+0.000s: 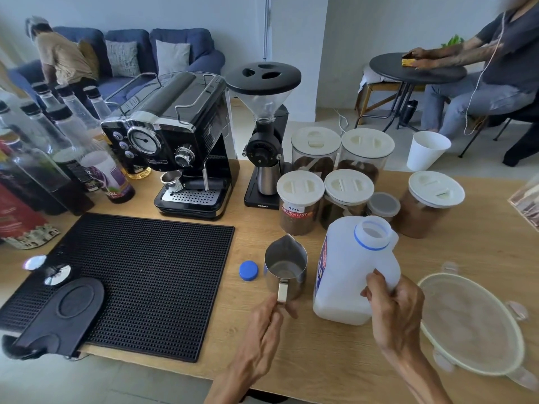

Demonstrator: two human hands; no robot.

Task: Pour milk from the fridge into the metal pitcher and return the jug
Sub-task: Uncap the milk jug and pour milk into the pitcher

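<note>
Steel pitcher (285, 266): we see it upright on the counter (335, 360), empty, beside the blue cap (248, 270).
Left hand (264, 330): we pinch its handle.
Right hand (393, 313): we grip the milk jug (347, 275) handle; uncapped, low, likely light.

Pale walls, blue sofa (131, 53) behind, round black table (417, 68) right
</note>
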